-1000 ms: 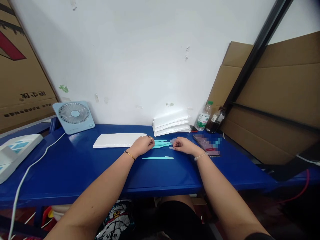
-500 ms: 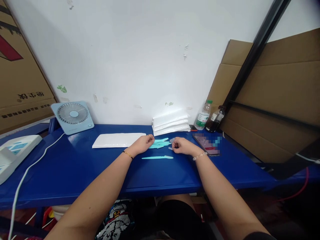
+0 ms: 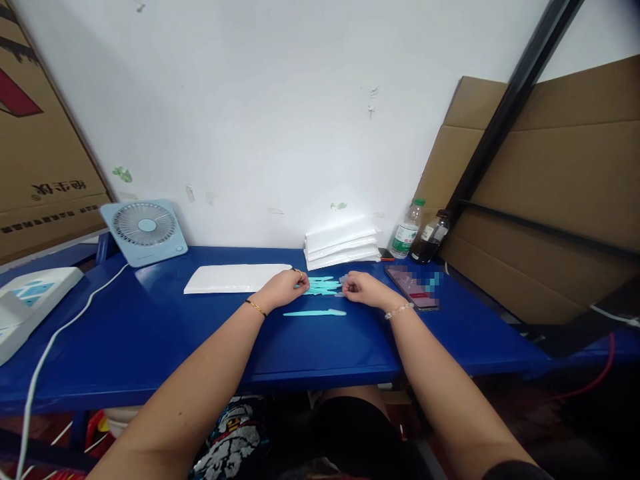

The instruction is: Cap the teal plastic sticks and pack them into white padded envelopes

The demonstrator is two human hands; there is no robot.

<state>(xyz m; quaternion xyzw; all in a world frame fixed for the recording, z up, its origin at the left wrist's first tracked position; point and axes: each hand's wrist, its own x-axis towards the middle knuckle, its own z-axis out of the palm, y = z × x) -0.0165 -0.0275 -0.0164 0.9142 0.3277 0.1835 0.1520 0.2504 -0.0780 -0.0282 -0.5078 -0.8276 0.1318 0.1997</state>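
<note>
A small bunch of turquoise eyebrow razors [image 3: 324,287], slim handled with clear caps at the right end, lies on the blue table [image 3: 320,353] between my hands. My left hand [image 3: 286,289] is closed in a pinch at the handle ends. At the capped ends, the fingers of my right hand [image 3: 361,289] are curled together and pinched; the fingertips partly hide the caps. One single razor [image 3: 314,313] lies apart, nearer the front edge, parallel to it. Behind my left hand rests a flat white packet [image 3: 230,279].
A stack of white packets [image 3: 343,243] stands against the wall. A phone [image 3: 413,288], a water bottle [image 3: 406,230] and a dark drink bottle [image 3: 431,239] are at right. On the left sit a blue fan [image 3: 145,232] and a white device [image 3: 37,307] with a cable. Cardboard flanks both sides.
The razors between my hands have shifted slightly and lie more level and evenly side by side. Both hands stay in nearly the same place; the single razor has not moved.
</note>
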